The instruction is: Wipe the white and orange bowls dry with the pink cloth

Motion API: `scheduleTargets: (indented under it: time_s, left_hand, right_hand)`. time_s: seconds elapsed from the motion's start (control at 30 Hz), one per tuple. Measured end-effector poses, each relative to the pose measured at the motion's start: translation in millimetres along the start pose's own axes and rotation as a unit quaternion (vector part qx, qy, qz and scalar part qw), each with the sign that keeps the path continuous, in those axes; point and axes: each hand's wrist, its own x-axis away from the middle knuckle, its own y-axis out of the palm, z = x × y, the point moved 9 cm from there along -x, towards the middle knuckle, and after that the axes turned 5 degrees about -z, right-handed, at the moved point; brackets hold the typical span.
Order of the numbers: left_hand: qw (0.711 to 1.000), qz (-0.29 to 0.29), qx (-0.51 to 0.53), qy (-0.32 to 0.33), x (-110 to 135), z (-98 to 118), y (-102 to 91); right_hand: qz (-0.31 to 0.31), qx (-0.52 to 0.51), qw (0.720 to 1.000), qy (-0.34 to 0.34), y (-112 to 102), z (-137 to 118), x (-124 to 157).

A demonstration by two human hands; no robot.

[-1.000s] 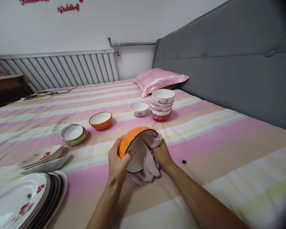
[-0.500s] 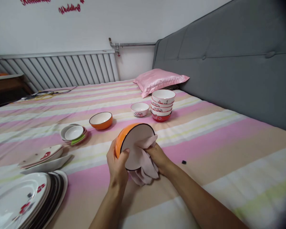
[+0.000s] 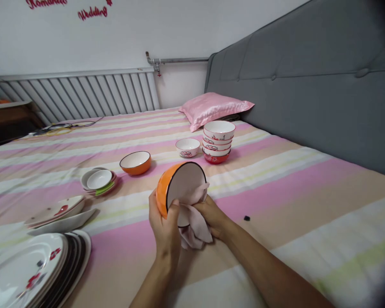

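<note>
An orange bowl [image 3: 186,184] with a white inside and a dark rim is tilted on its side above the bed. My left hand [image 3: 165,220] grips it from the left, thumb over the rim and fingers behind the orange outside. A pale pink cloth [image 3: 197,226] is bunched in my right hand [image 3: 213,216], pressed against the bowl's right and lower edge. The cloth covers part of the inside and hides some of my right fingers. Behind, a second orange bowl [image 3: 135,163] stands upright on the bedsheet.
A stack of bowls [image 3: 218,143] and a single white bowl [image 3: 188,147] stand farther back. Left are small dishes [image 3: 99,179], long dishes [image 3: 60,212] and stacked plates [image 3: 22,265]. A pink pillow [image 3: 213,109] lies by the grey headboard [image 3: 301,81]. A small black piece [image 3: 247,218] lies right.
The bowl has turned a little, its opening facing more to the right. My left hand has shifted slightly right, and the cloth has moved along the bowl's edge.
</note>
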Motion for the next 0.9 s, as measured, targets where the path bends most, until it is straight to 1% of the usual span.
scheduleTargets:
  time_s: [0.07,0.13,0.2,0.23,0.27,0.33,0.4,0.47,0.53,0.6,0.7,0.8,0.87,0.9]
  left_hand:
    - [0.999,-0.040,0.000,-0.004,-6.3,-1.9,3.2]
    - [0.997,-0.071,-0.002,-0.013,-12.9,-0.7,4.3]
    - [0.995,-0.090,0.007,-0.041,-18.9,1.1,3.0]
    - [0.994,-0.091,0.006,-0.061,-21.4,1.5,0.6]
    - [0.991,-0.096,-0.001,-0.091,-23.0,0.2,-1.1]
    - [0.985,-0.118,-0.009,-0.123,-25.4,1.4,-2.2]
    - [0.980,-0.148,-0.015,-0.136,-26.6,3.2,-1.6]
    - [0.974,-0.176,-0.028,-0.143,-26.9,4.0,-1.5]
    - [0.967,-0.205,-0.047,-0.143,-27.0,5.3,-2.2]
    - [0.961,-0.234,-0.066,-0.133,-27.5,8.7,-3.6]
    - [0.946,-0.284,-0.103,-0.118,-27.3,14.1,-4.8]
    - [0.916,-0.341,-0.186,-0.097,-24.3,17.3,-1.9]
    - [0.900,-0.359,-0.232,-0.087,-22.4,17.4,0.1]
    - [0.898,-0.357,-0.242,-0.086,-22.2,17.0,0.4]
  right_hand:
    - [0.016,-0.002,1.000,-0.009,-4.2,-0.8,-1.2]
    - [0.033,0.011,0.999,-0.039,-12.1,-4.9,-3.9]
    - [0.061,0.059,0.993,-0.087,-23.8,-12.7,-6.2]
    - [0.079,0.099,0.986,-0.107,-30.2,-16.5,-6.9]
    - [0.096,0.145,0.977,-0.121,-35.9,-19.8,-7.4]
    - [0.122,0.239,0.953,-0.140,-43.3,-25.3,-7.5]
    - [0.137,0.318,0.924,-0.162,-45.0,-31.2,-5.7]
    - [0.144,0.374,0.895,-0.193,-42.3,-37.8,-1.8]
    - [0.139,0.406,0.875,-0.223,-36.9,-43.2,2.6]
    - [0.123,0.417,0.867,-0.246,-31.0,-46.5,6.4]
    - [0.083,0.419,0.865,-0.265,-21.4,-47.1,9.7]
    - [0.048,0.420,0.868,-0.262,-14.9,-43.3,10.2]
    - [0.041,0.425,0.867,-0.258,-13.6,-41.6,10.1]
    - [0.041,0.426,0.866,-0.258,-13.5,-41.6,10.0]
